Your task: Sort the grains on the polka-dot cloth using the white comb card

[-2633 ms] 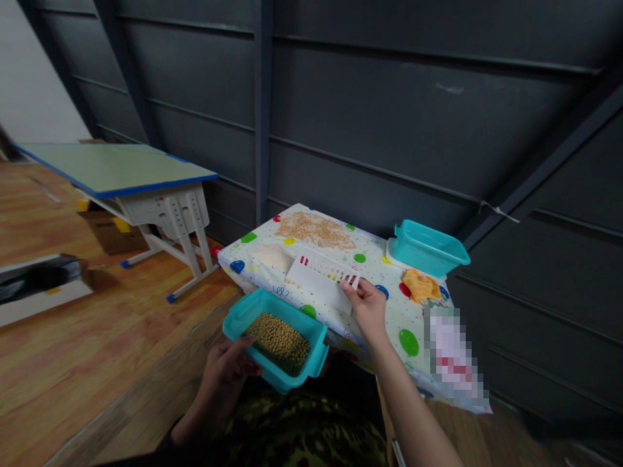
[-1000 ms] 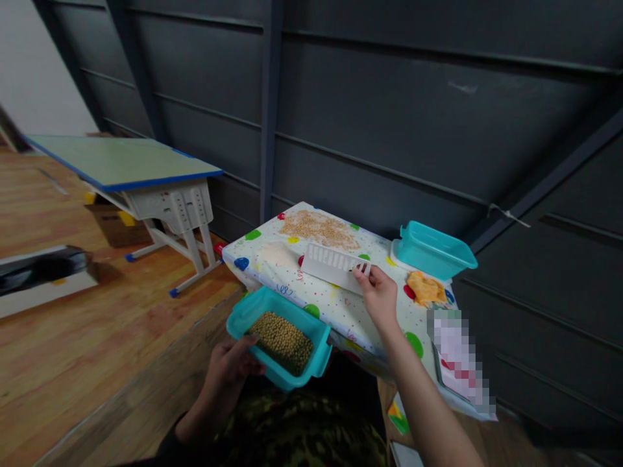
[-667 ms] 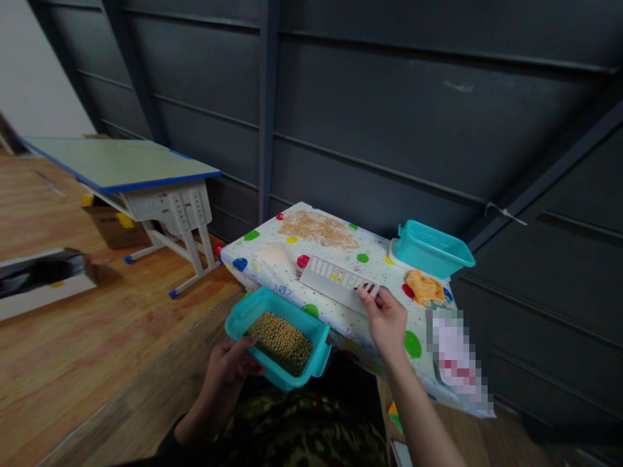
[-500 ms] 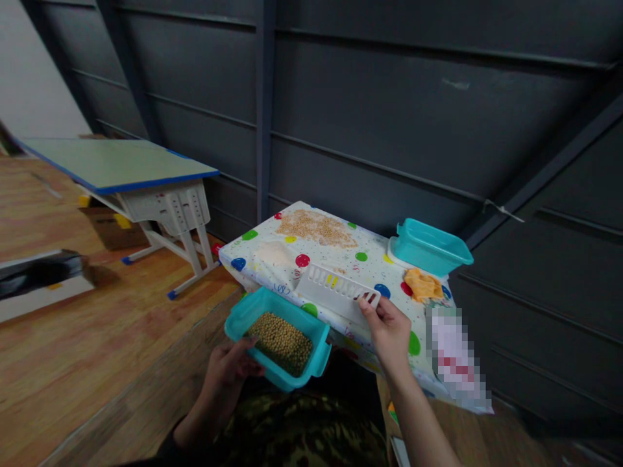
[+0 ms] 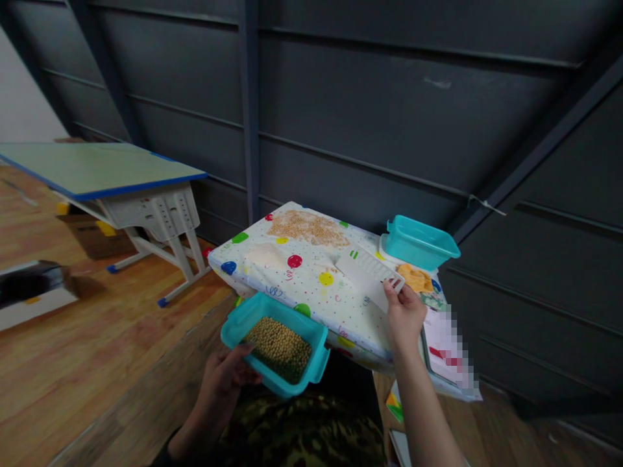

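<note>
White slotted strip (image 5: 367, 275) over desk (image 5: 311, 318), long axis slanting far-left; right hand (image 5: 406, 314) pinches its near-right end. Grain spread (image 5: 309, 227) beyond the strip's far-left end, right hand nearer (left hand (image 5: 228, 376) grips teal tub (image 5: 243, 318) of beans (image 5: 282, 350), desk's near side).

Some fingers of the left hand (image 5: 228, 373) are hidden by the near tub (image 5: 317, 353), whose floor lies under beans (image 5: 280, 344). Right-hand (image 5: 406, 314) fingertips vanish behind the strip (image 5: 363, 279). The sheet (image 5: 440, 337) at right is partly pixelated. The left edge cuts off the desk (image 5: 102, 168) and white box (image 5: 46, 306).
</note>
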The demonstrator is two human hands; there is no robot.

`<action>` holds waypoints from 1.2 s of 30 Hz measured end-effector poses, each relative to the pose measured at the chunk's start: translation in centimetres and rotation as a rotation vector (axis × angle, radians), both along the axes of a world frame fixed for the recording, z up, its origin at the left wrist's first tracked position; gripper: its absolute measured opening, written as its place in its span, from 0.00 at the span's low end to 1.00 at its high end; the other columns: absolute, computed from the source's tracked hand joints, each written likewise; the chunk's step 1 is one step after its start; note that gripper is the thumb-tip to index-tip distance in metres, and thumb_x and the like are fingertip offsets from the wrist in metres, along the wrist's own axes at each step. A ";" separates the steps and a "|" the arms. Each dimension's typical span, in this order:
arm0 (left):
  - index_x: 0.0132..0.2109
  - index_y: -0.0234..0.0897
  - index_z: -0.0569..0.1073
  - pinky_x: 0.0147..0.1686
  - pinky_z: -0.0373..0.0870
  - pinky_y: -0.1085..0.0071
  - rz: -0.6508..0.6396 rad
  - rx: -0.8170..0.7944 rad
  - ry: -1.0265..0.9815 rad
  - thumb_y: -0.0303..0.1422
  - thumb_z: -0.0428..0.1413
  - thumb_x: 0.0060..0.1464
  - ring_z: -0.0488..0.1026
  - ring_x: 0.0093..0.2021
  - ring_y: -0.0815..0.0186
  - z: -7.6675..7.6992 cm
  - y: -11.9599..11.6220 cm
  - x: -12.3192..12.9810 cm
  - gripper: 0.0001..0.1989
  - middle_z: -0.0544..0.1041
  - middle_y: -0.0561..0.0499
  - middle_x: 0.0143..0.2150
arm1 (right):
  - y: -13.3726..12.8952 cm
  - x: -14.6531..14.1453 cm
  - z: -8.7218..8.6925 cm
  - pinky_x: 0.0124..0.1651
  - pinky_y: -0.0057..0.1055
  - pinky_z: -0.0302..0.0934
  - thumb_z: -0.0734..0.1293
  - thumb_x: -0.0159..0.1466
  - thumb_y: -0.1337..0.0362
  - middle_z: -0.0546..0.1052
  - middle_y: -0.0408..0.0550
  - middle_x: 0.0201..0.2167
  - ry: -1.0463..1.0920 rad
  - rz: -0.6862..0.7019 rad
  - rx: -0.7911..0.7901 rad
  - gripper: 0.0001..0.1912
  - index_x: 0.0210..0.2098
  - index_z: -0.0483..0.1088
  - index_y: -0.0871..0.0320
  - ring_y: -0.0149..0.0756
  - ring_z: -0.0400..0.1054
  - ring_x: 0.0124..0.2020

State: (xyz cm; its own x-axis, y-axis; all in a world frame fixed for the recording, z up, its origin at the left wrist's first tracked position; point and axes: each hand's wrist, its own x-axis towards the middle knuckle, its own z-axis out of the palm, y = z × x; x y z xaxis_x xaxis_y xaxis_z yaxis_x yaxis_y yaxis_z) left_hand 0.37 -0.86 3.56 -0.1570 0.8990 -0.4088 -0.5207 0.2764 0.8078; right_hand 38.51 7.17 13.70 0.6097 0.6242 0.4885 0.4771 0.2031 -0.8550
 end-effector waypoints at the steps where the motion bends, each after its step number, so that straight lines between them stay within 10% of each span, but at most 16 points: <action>1: 0.22 0.40 0.86 0.21 0.78 0.67 -0.009 -0.015 0.001 0.51 0.89 0.32 0.80 0.19 0.60 -0.1 0.1 -0.1 0.25 0.82 0.48 0.20 | 0.0 0.0 -0.1 0.42 0.41 0.63 0.79 0.64 0.25 0.79 0.47 0.25 -0.003 -0.003 -0.011 0.35 0.30 0.78 0.50 0.45 0.68 0.33; 7: 0.15 0.44 0.75 0.19 0.81 0.64 0.040 -0.045 0.039 0.47 0.86 0.32 0.77 0.17 0.60 0.7 0.0 0.8 0.28 0.76 0.50 0.15 | -0.6 -0.1 -0.4 0.40 0.40 0.62 0.79 0.65 0.24 0.79 0.46 0.25 0.006 0.012 -0.023 0.35 0.30 0.78 0.51 0.45 0.68 0.33; 36: 0.22 0.40 0.84 0.20 0.80 0.67 0.050 -0.024 0.024 0.48 0.88 0.31 0.79 0.18 0.61 1.2 -0.3 0.9 0.25 0.81 0.49 0.19 | 0.2 -0.4 0.2 0.40 0.39 0.63 0.80 0.64 0.26 0.76 0.43 0.25 0.010 0.081 -0.032 0.34 0.30 0.76 0.50 0.43 0.67 0.33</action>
